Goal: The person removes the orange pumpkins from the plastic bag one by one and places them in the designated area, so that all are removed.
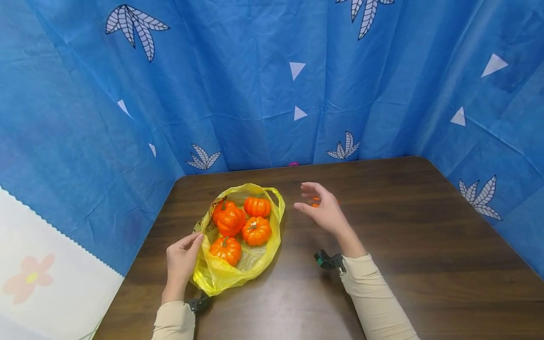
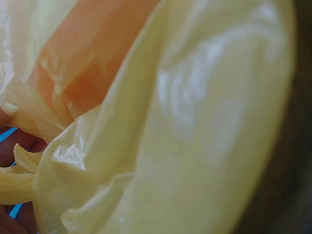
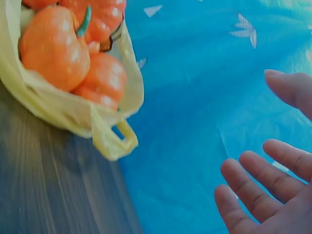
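"How is the bag best held?"
"The left hand (image 1: 182, 259) pinches the left rim of the yellow bag (image 1: 231, 277); a light, steady pinch should hold its mouth wide without tipping the pumpkins (image 1: 256, 231) inside."
"And the right hand (image 1: 326, 212)?"
"Its fingers and thumb stand apart, gripping nothing visible. The bag lies to their left, not touching; an orange object (image 1: 315, 205) shows behind them, mostly hidden, contact uncertain."

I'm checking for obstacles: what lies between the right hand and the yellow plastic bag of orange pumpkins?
The head view shows only a narrow bare strip of dark brown wood-grain table between the right hand and the yellow plastic bag.
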Demonstrator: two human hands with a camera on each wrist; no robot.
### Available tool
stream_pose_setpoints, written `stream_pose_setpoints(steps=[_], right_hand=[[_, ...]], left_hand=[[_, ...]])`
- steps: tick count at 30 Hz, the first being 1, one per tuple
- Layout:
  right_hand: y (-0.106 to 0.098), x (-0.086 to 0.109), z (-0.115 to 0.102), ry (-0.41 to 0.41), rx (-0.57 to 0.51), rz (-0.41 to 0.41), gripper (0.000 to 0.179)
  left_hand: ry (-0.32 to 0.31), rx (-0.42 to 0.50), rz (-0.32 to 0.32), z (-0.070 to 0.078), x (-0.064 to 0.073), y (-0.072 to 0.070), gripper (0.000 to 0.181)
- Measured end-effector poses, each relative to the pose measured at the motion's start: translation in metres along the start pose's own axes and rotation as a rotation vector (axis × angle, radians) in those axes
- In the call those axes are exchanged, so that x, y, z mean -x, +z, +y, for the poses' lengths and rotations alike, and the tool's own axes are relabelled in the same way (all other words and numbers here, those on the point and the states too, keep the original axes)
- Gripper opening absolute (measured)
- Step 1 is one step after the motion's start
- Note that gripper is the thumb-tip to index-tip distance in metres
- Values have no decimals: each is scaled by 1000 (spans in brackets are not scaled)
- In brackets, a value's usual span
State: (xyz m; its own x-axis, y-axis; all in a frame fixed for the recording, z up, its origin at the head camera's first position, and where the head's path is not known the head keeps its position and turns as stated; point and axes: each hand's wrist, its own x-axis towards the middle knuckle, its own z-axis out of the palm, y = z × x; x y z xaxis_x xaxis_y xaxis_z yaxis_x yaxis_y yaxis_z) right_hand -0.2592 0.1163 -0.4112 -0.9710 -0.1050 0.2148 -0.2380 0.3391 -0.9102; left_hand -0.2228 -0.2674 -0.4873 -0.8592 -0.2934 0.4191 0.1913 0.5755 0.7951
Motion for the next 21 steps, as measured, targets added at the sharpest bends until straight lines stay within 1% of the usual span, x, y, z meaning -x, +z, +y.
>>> stream_pose_setpoints(steps=[2, 5, 11, 15, 21], right_hand=[[4, 1, -3, -9, -30, -20, 61], [10, 3, -7, -16, -46, -44, 59], [25, 4, -11, -37, -74, -49, 52], [34, 5, -12, -46, -106, -73, 52], [48, 5, -10, -21, -115, -116, 54]], left_hand=[[3, 1, 0, 0, 0, 0, 19], [11, 3, 2, 0, 1, 0, 18], [9, 2, -2, 0, 1, 0, 18], [7, 1, 0, -1, 1, 0, 18], [2, 3, 2, -1, 1, 0, 17]])
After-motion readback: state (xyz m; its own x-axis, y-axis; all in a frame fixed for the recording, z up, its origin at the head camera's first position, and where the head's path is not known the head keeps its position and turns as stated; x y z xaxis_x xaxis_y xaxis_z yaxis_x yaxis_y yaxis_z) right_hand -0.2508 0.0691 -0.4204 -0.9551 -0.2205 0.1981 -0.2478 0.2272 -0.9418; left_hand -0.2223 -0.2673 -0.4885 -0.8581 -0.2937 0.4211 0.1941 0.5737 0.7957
